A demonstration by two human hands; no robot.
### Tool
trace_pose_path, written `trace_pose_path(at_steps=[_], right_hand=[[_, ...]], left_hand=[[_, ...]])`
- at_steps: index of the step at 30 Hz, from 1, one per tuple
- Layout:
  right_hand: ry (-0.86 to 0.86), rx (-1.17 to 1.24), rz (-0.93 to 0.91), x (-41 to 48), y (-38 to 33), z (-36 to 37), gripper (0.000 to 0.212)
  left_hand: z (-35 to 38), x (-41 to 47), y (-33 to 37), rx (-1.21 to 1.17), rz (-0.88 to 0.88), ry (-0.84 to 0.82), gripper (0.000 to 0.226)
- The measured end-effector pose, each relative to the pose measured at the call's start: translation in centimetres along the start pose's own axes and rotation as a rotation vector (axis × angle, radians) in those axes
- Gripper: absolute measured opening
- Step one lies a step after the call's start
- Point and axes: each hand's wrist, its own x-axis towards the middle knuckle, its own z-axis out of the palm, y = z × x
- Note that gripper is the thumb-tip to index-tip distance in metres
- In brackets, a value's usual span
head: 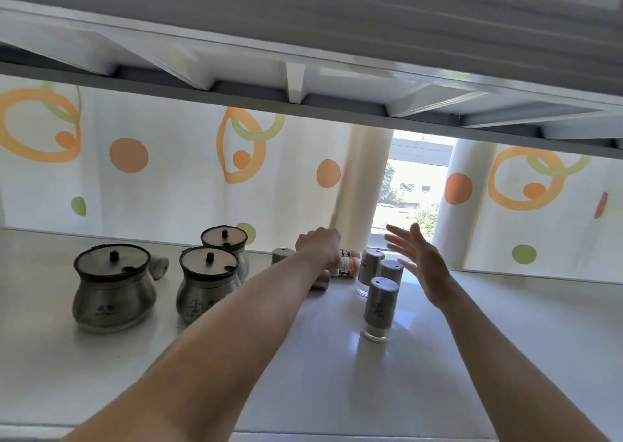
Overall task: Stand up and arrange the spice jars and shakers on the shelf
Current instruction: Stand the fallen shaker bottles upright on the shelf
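At the back of the shelf [337, 374], close to the curtain [168, 188], the left hand [318, 246] is reaching in knuckles-up. Its fingers are curling round the labelled jars [349, 264], two small ones lying on their sides, one behind the other. Which of the pair it is actually gripping I cannot tell. Lying flat like that, they need lifting and turning, which probably explains the overhand grasp.

The right hand [421, 263] is hovering open just right of them, fingers spread and holding nothing. It is likely waiting to steady or receive a jar while keeping off the upright shakers [379, 306]. Those three are standing clustered beside it, the front one nearest the shelf edge, and seemingly need no more attention.

Around the left wrist, work is remaining. A fallen shaker [322, 281] is lying partly hidden under the forearm, and a grey shaker [282, 255] is sitting just left of the hand, its pose unclear. A tipped shaker [158, 266] is lying behind the pots [113, 286]. Those three lidded pots are standing upright at the left, well apart from the upright shakers.
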Motion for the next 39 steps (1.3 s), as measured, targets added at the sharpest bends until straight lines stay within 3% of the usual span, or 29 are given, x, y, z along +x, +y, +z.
trace_pose_path(at_steps=[4,10,16,19,24,27,32,39], right_hand=[[-0.038,-0.206,-0.089,1.3,-3.0,1.0,0.053],[-0.236,-0.618,-0.108,2.5,-4.7,4.2,0.03],[-0.367,-0.858,-0.083,2.0,-4.0,6.0,0.04],[-0.369,-0.88,-0.073,2.1,-3.8,6.2,0.045],[-0.329,-0.811,-0.131,2.0,-4.5,6.1,0.037],[-0.307,-0.787,-0.158,2.2,-4.8,6.2,0.033],[-0.294,-0.829,-0.17,1.9,-4.8,7.3,0.025],[-0.361,-0.881,-0.174,1.5,-5.8,8.3,0.024]], left_hand=[[-0.4,-0.6,-0.9,0.181,0.007,-0.064,0.039],[0.0,-0.9,-0.8,0.365,0.034,-0.119,0.042],[-0.1,-0.8,-1.1,0.375,0.073,-0.109,0.047],[-0.6,-0.4,-1.4,0.259,0.037,-0.109,0.043],[-1.9,0.4,-2.4,0.015,0.03,-0.144,0.043],[-2.3,0.5,-2.6,-0.041,0.07,-0.202,0.03],[-1.4,0.7,-2.9,-0.042,0.111,-0.255,0.015],[-2.5,0.6,-3.7,0.003,0.114,-0.27,0.031]])
